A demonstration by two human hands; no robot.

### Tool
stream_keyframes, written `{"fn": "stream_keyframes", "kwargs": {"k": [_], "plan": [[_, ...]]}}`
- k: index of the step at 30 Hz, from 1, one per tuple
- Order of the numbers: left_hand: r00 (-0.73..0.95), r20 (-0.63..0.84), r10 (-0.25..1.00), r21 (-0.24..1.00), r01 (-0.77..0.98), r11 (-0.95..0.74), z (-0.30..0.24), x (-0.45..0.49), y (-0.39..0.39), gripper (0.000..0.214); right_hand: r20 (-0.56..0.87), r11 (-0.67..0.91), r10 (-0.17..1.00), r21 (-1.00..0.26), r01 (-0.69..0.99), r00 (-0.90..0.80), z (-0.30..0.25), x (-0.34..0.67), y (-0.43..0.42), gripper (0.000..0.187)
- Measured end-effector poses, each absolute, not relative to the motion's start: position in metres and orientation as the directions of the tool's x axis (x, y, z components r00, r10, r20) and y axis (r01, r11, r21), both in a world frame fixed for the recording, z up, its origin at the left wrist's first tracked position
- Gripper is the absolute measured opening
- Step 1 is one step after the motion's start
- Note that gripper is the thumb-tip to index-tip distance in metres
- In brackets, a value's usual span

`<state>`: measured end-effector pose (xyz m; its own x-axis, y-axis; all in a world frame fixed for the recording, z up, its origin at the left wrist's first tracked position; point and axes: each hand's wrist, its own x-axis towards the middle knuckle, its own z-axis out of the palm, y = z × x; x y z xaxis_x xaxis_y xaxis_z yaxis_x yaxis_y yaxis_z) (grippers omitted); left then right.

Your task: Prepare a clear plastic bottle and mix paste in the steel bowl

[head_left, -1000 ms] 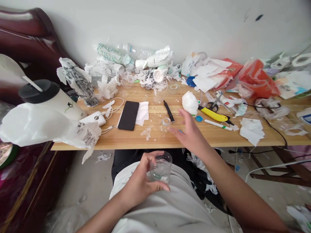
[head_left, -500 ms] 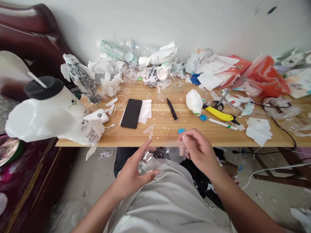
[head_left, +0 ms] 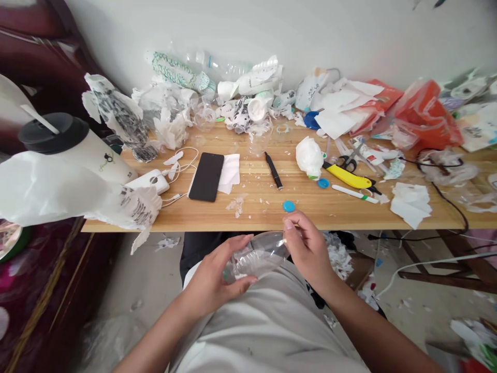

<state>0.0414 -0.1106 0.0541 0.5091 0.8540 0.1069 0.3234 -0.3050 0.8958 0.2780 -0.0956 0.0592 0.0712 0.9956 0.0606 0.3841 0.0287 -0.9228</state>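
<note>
A seen-from-above view of a person's lap below a wooden table [head_left: 254,220]. The left hand [head_left: 212,274] wraps around a clear plastic bottle piece [head_left: 258,259], fingers over the top, thumb beneath. The piece lies on its side above the lap, just short of the table's front edge. The right hand [head_left: 308,251] has thumb and fingers pinched together at the piece's right end; whether they grasp its rim or something small there, I cannot tell. A blue cap [head_left: 288,206] rests on the table near those fingertips. Thin plastic likely dents, so a light, steady left grip and a careful right pinch seem best.
</note>
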Motion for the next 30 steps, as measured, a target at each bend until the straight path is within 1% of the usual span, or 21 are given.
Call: {"fn": "stream_keyframes", "kwargs": {"k": [2, 5, 8, 12, 14, 17, 19, 23, 27, 30], "plan": [[0.520, 0.138, 0.843, 0.898, 0.293, -0.328, 0.051, 0.041, -0.112, 0.066, 0.033, -0.001, 0.996, -0.932, 0.361, 0.088, 0.056, 0.278, -0.098, 0.025], [0.538, 0.179, 0.824, 0.891, 0.267, -0.367, 0.049, 0.040, -0.113, 0.069, 0.039, 0.003, 0.994, -0.944, 0.329, 0.105, 0.050, 0.277, -0.101, 0.025], [0.544, 0.189, 0.818, 0.877, 0.282, -0.390, 0.050, 0.038, -0.113, 0.070, 0.059, 0.021, 0.991, -0.952, 0.305, 0.116, 0.046, 0.275, -0.103, 0.025], [0.552, 0.206, 0.808, 0.857, 0.297, -0.421, 0.053, 0.038, -0.112, 0.071, 0.045, 0.017, 0.993, -0.971, 0.238, 0.112, 0.044, 0.277, -0.102, 0.024], [0.564, 0.204, 0.800, 0.848, 0.306, -0.432, 0.053, 0.038, -0.112, 0.073, 0.052, 0.027, 0.994, -0.967, 0.252, 0.095, 0.045, 0.279, -0.101, 0.024], [0.568, 0.187, 0.802, 0.848, 0.318, -0.423, 0.052, 0.037, -0.112, 0.073, 0.078, 0.058, 0.996, -0.946, 0.319, 0.048, 0.047, 0.282, -0.100, 0.024], [0.558, 0.174, 0.812, 0.853, 0.326, -0.407, 0.052, 0.037, -0.112, 0.073, 0.066, 0.058, 0.998, -0.943, 0.328, 0.014, 0.049, 0.283, -0.100, 0.025], [0.548, 0.165, 0.820, 0.852, 0.340, -0.399, 0.055, 0.037, -0.112, 0.072, 0.022, 0.022, 1.000, -0.955, 0.294, -0.004, 0.047, 0.283, -0.101, 0.027], [0.575, 0.166, 0.801, 0.842, 0.340, -0.419, 0.059, 0.038, -0.110, 0.071, -0.011, -0.019, 0.999, -0.977, 0.214, 0.041, 0.044, 0.280, -0.103, 0.028], [0.588, 0.182, 0.788, 0.824, 0.346, -0.448, 0.059, 0.038, -0.110, 0.072, -0.022, -0.034, 0.998, -0.982, 0.186, 0.067, 0.041, 0.279, -0.105, 0.029]]}}
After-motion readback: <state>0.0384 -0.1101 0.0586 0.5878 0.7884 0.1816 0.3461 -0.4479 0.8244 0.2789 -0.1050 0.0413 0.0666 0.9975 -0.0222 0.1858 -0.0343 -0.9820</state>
